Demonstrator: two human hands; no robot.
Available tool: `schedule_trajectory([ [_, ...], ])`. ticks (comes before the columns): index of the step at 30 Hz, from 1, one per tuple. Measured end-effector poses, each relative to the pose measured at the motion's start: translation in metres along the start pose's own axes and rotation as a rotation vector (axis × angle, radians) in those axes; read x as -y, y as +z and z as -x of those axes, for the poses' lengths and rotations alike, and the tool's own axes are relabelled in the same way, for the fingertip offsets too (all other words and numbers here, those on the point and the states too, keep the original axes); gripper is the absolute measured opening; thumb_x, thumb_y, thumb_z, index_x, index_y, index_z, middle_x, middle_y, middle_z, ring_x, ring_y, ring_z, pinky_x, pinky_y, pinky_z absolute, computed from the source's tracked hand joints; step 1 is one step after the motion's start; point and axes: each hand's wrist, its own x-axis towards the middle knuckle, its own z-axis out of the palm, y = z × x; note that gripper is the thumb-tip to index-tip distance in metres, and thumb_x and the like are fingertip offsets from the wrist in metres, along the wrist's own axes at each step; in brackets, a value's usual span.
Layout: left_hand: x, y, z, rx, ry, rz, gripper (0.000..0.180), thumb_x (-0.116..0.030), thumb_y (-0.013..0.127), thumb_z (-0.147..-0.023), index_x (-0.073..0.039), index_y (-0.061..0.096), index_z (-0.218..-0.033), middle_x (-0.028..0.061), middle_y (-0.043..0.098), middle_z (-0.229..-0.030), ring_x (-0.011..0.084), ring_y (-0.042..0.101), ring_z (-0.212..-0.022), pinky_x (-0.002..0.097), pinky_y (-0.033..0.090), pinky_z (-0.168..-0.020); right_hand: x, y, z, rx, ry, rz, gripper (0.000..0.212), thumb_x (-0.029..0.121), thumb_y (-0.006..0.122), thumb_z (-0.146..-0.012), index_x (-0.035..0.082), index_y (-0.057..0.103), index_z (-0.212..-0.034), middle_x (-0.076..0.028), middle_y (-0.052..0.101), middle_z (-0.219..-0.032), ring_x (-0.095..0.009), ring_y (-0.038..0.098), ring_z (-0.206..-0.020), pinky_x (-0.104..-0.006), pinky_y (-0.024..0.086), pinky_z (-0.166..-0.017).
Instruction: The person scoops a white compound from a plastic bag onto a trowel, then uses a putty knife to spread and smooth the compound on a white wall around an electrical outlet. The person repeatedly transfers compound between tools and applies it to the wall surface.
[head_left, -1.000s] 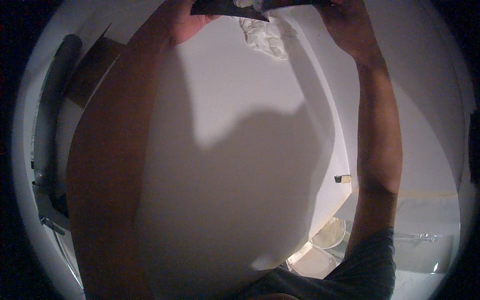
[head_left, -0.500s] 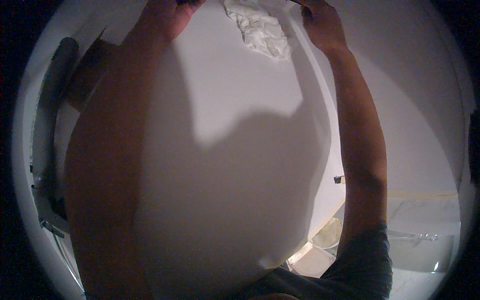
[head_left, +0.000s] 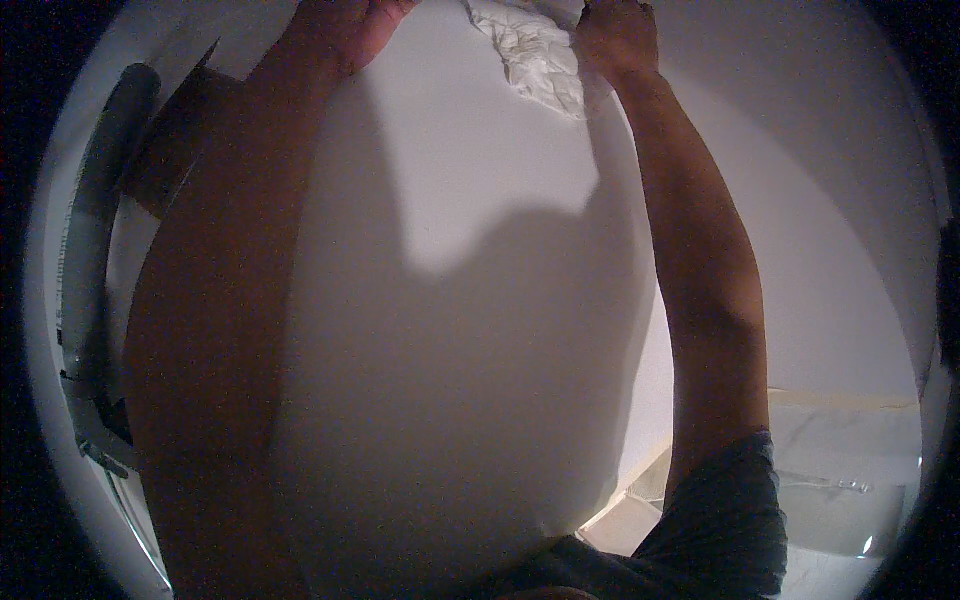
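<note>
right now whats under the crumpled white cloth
The white surface shows beside the crumpled white cloth; whatever lies directly beneath is covered, so I can't tell if anything else is there.

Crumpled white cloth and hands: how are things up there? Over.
Left hand at the picture's top edge, grip unclear. Right hand beside the crumpled white cloth, grip unclear. Cloth on white surface, nothing seen covering it.

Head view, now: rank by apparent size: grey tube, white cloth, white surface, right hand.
Largest to smallest:
1. White surface
2. Grey tube, at the left rim
3. White cloth and right hand: too close to rank, both near the top edge.
</note>
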Motion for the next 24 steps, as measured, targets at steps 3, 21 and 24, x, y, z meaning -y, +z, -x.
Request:
schedule_trajectory([
  [3,-0.005,0.009,0.014,-0.045,0.029,-0.087,0.015,-0.017,0.061,-0.092,-0.003,0.061,-0.097,0.0098,0.065,-0.092,0.0208,0.065,-0.087,0.0335,0.054,-0.080,0.011,0.011,-0.002,-0.041,-0.005,-0.058,0.054,0.008,0.057,-0.084,0.023,0.067,-0.135,-0.013,0.070,-0.130,-0.033,0.064,-0.119,-0.0469,0.047,-0.099],
  [21,-0.012,0.026,0.025,-0.048,0.028,-0.149,0.012,-0.008,0.060,-0.092,0.001,0.055,-0.099,0.0113,0.059,-0.093,0.0206,0.060,-0.086,0.0347,0.052,-0.081,0.018,0.015,0.006,-0.050,0.000,-0.120,0.051,0.013,0.053,-0.089,0.027,0.067,-0.137,-0.010,0.064,-0.142,-0.032,0.059,-0.127,-0.0472,0.044,-0.104],
  [24,-0.009,0.022,0.024,-0.090,0.053,-0.109,0.013,-0.008,0.061,-0.092,0.001,0.055,-0.100,0.0123,0.060,-0.095,0.0216,0.060,-0.086,0.0347,0.052,-0.082,0.016,0.009,0.011,-0.011,0.018,-0.127,0.047,0.020,0.057,-0.089,0.024,0.069,-0.135,-0.010,0.064,-0.142,-0.033,0.060,-0.125,-0.0489,0.043,-0.105],
])
